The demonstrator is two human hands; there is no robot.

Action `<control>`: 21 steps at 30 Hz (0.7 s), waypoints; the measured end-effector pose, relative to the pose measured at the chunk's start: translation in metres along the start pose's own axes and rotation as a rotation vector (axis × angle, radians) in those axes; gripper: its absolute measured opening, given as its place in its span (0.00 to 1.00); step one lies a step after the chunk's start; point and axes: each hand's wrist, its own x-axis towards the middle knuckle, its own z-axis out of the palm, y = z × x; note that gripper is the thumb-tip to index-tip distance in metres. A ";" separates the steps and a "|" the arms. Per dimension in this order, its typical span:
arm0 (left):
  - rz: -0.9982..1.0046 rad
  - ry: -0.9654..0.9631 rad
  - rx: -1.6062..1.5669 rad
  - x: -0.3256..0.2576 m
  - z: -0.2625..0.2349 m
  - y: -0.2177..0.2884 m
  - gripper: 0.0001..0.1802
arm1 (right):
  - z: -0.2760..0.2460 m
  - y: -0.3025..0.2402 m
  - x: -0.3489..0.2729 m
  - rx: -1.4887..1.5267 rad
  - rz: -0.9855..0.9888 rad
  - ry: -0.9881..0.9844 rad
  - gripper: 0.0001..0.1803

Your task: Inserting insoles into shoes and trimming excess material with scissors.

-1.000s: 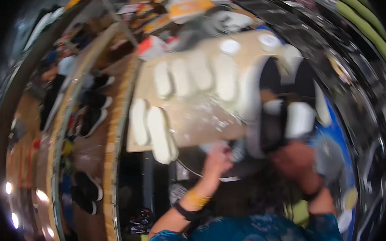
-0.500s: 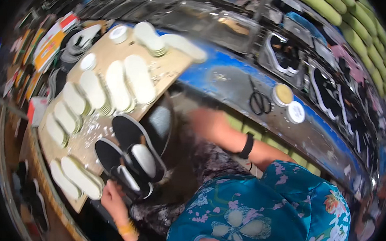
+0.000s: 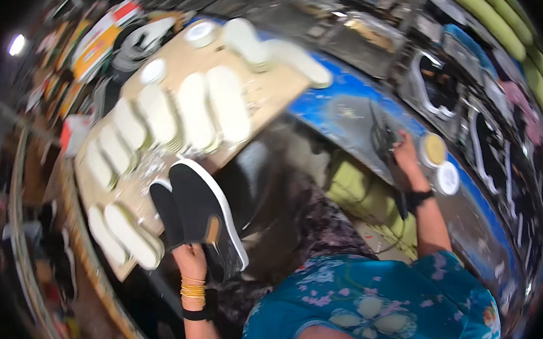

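Lower centre of the frame: left hand, closed around the heel ends of a pair of black slip-on shoes with white sole edges, yellow bangles and a dark band at the wrist. Shoes pointing up and left, toes overlapping the near edge of a pale wooden board.

Across the left half, tilted from lower left to upper centre: that board, loaded with white shoe soles in loose rows (some stacked in pairs, exact count unclear through the blur). Two small round white lids or tins near the board's upper-left end.

Right of centre: right hand, fingers curled narrow on or right at a pair of dark scissors lying on a worn blue worktop; actual grip not discernible. Black band on that wrist.

Just right of that hand: a round tin with yellowish contents, and beside it a round white lid, both on the blue surface.

Upper right: dark shoe uppers with white trim, set along the bench. Below the worktop, a yellow-green cushion. Bottom right: shoulder in a blue floral garment.
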 end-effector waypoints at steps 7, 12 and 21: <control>0.143 0.273 -0.097 -0.157 -0.024 -0.090 0.14 | 0.080 -0.189 -0.126 0.777 0.045 -1.474 0.33; 0.150 0.317 0.074 -0.191 -0.015 -0.095 0.14 | 0.128 -0.272 -0.226 0.370 -0.899 -1.259 0.30; 0.188 0.339 0.312 -0.190 -0.003 -0.078 0.15 | 0.147 -0.265 -0.264 0.423 -0.991 -0.949 0.27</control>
